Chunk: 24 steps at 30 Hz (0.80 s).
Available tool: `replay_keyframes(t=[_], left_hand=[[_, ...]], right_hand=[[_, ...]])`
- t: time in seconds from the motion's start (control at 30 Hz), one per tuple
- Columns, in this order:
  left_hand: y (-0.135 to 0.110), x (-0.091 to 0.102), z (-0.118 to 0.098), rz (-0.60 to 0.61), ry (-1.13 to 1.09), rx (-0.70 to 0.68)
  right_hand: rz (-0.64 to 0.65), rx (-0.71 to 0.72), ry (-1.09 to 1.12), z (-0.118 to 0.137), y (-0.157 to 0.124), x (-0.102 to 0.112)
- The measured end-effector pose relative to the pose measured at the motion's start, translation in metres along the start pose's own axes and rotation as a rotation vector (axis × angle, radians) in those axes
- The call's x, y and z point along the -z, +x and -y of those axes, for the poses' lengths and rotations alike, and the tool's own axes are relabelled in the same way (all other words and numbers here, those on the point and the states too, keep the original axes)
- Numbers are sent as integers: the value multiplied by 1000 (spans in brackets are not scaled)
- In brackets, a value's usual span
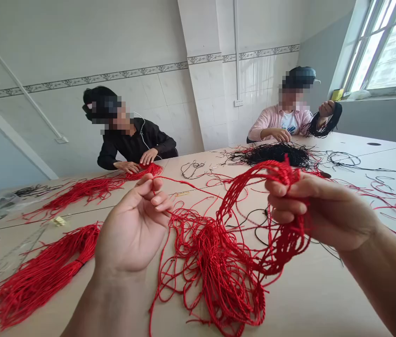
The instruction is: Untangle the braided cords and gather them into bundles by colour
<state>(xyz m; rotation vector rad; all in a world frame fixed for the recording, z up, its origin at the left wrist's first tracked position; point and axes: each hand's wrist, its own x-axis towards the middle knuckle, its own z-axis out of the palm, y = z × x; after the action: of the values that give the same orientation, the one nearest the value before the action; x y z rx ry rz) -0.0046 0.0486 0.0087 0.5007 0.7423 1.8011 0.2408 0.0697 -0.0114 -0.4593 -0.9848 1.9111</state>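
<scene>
Pinched in left hand (138,220): red cord strand (187,182). Gripped in right hand (324,201): looped red cord bundle (284,255). Apparently separating strands; seemingly calls for easing out, unsnagged.

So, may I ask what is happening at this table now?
The left hand pinches a red strand, while the right hand grips a looped red bundle, with a loose red pile on the table below. Across the table, a person in black has both hands at red cords; a person in pink holds up a black bundle, the other hand close to a black pile.
</scene>
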Motion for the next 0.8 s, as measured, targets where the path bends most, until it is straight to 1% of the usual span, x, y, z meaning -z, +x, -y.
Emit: replay_keyframes(t=[0.07, 0.2, 0.27, 0.33, 0.4, 0.47, 0.53, 0.6, 0.7, 0.8], left_hand=[[3, 2, -4, -8, -13, -10], [14, 13, -13, 51, 5, 5], [19, 19, -16, 35, 24, -16], [23, 22, -19, 13, 41, -37], [25, 22, -19, 12, 63, -32], [25, 19, -17, -15, 63, -58], [24, 14, -12, -54, 47, -111], [21, 9, -6, -71, 36, -155], [15, 3, 3, -56, 47, -164], [7, 1, 10, -23, 56, -185]], right_hand=[[-107, 76, 14, 12, -4, -2], [-366, 290, 46, 33, -13, -4], [-426, 377, 96, 41, -15, -3], [-453, 437, 175, 47, -18, -2], [-496, 493, 226, 51, -19, -1], [-537, 528, 224, 52, -19, 0], [-540, 504, 194, 48, -16, 0], [-487, 427, 147, 39, -9, 1], [-362, 244, 68, 15, 5, 2], [-264, 32, 14, -20, 15, -1]])
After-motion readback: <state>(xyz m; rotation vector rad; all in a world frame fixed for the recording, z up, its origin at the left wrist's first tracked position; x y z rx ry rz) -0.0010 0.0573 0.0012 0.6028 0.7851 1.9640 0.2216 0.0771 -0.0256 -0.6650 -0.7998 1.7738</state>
